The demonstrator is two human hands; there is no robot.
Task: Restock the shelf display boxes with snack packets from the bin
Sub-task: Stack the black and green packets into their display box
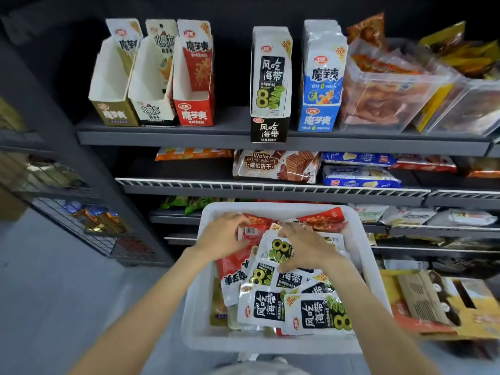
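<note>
A white bin in front of me holds several snack packets: black-and-white ones near me and red ones at the far side. My left hand grips a red packet with a barcode. Beside it, my right hand lies over a black-and-white packet, fingers curled on it. On the top shelf stand a gold display box, a white one and a red one, all nearly empty. A black display box and a blue one are full.
Clear tubs of orange snacks stand at the top shelf's right end. Lower shelves carry a wafer pack and blue packs. A cardboard carton sits to the bin's right. A wire rack stands at the left above grey floor.
</note>
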